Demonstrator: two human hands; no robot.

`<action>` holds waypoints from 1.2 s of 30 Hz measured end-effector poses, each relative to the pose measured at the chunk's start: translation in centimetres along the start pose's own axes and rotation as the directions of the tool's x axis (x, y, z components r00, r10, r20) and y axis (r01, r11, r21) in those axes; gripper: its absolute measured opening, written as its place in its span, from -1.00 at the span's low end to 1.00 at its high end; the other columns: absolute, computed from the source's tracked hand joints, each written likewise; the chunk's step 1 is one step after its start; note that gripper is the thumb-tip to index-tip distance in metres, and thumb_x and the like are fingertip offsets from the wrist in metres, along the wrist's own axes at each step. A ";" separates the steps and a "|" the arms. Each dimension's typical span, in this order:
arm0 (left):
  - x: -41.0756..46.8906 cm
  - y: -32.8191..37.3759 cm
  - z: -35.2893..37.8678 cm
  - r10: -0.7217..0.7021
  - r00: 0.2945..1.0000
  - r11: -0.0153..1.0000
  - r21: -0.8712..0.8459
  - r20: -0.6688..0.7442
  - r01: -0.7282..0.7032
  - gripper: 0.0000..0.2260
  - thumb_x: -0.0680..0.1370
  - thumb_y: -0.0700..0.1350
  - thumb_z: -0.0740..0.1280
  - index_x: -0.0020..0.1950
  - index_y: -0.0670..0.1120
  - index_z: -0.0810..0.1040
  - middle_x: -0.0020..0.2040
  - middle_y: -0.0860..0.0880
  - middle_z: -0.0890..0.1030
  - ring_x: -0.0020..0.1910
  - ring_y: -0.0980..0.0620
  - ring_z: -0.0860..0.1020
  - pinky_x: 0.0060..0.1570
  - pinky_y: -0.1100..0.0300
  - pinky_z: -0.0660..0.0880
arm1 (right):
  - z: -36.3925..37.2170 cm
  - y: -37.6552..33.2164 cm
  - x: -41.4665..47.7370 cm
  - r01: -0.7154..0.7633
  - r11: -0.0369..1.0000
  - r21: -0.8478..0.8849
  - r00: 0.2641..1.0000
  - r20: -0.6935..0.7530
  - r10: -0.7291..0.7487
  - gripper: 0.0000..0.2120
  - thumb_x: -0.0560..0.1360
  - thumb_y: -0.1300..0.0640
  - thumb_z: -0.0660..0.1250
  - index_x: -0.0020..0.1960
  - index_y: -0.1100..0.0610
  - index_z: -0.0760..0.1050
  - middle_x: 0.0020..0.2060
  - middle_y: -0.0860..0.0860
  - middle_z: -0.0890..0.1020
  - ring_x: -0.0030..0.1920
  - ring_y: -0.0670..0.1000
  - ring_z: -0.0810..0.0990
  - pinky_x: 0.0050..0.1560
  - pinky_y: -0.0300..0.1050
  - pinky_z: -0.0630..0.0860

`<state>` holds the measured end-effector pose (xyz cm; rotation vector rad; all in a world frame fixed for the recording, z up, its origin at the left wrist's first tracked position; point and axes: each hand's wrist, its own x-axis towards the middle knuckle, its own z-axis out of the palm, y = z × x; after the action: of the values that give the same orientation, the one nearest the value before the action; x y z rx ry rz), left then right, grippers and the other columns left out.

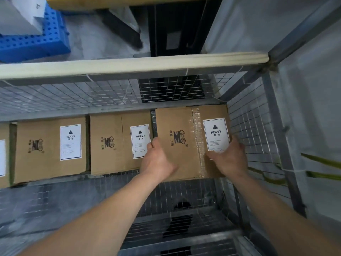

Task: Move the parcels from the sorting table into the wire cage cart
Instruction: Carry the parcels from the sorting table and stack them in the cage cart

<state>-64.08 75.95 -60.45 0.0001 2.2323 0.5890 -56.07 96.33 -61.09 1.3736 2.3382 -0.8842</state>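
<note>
I look down into the wire cage cart (252, 122). A brown cardboard parcel (180, 122) with a white HEAVY label sits in the far right corner. My left hand (156, 161) grips its left near edge. My right hand (228, 157) presses on its near right side, partly over the label. Two more labelled parcels (49, 148) (118, 143) lie in a row to the left along the back wall, and a fourth shows at the left edge (3, 156).
The cart's padded top rail (129, 67) crosses the view above the parcels. Wire mesh floor (175, 209) shows in front of the row. A blue plastic pallet (35, 43) lies on the floor beyond the cart. Yellow-green straps (321, 169) hang outside on the right.
</note>
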 end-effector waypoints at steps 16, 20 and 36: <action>6.2 -3.1 3.4 0.073 0.997 0.997 -0.040 0.007 -0.072 -0.34 0.44 -0.29 0.42 0.47 -0.18 0.20 0.23 -0.19 0.44 0.13 -0.19 0.53 0.03 0.06 0.46 | 6.0 1.2 4.5 0.005 1.000 -0.023 0.999 0.032 -0.004 -0.10 0.24 -0.05 0.63 0.44 0.05 0.24 0.27 0.10 0.46 0.24 0.16 0.51 0.15 0.13 0.58; 7.0 -3.6 3.8 0.126 0.992 0.991 -0.045 0.030 -0.124 -0.28 0.44 -0.27 0.45 0.52 -0.10 0.18 0.27 -0.15 0.48 0.15 -0.14 0.53 0.00 0.15 0.45 | 6.7 1.6 4.9 0.080 0.996 -0.038 0.995 0.065 -0.077 -0.18 0.28 0.03 0.62 0.40 0.03 0.25 0.25 0.03 0.47 0.23 0.10 0.49 0.03 -0.05 0.46; -4.3 -3.5 -2.6 0.257 0.963 0.957 0.114 0.086 -0.265 -0.30 0.51 -0.04 0.44 0.57 -0.09 0.19 0.51 -0.07 0.32 0.36 -0.08 0.44 0.34 0.01 0.45 | 2.2 -0.5 -8.3 0.122 0.992 0.022 0.981 0.150 -0.124 -0.22 0.35 -0.06 0.45 0.50 0.02 0.26 0.42 0.03 0.43 0.39 0.06 0.45 0.40 0.11 0.45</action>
<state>-62.45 70.95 -57.35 0.3799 2.2127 0.5787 -52.39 89.07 -58.21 1.1338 2.3244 -1.0022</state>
